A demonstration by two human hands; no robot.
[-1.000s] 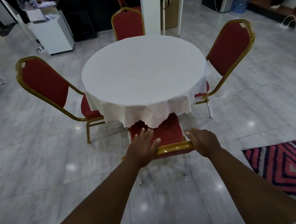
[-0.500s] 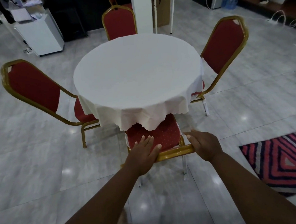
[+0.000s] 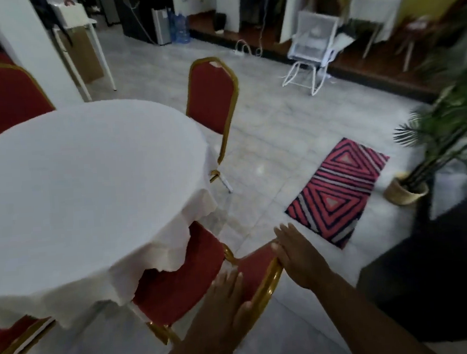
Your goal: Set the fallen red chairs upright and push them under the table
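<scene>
The round table [image 3: 84, 187] under its white cloth fills the left. The nearest red chair [image 3: 179, 285] stands upright with its seat partly under the cloth's hem. My left hand [image 3: 227, 296] holds the top of its backrest, fingers on the red padding and thumb over the gold rail [image 3: 266, 288]. My right hand [image 3: 296, 255] rests on the rail's right corner with its fingers straight. A second red chair [image 3: 210, 95] stands upright at the table's far right. A third chair [image 3: 2, 93] shows behind the table at the left, and part of another chair [image 3: 11, 336] at the bottom left.
A striped red rug [image 3: 338, 191] lies on the tiled floor to the right. A potted palm [image 3: 445, 134] in a woven pot [image 3: 404, 192] stands beyond it. Something dark and bulky [image 3: 440, 273] sits at the lower right. A white pillar [image 3: 24, 45] and white rocker [image 3: 311, 41] stand behind.
The view has swung to the right, so the table now sits at the left. My right hand's fingers have straightened on the rail. The near chair's seat sits further under the cloth.
</scene>
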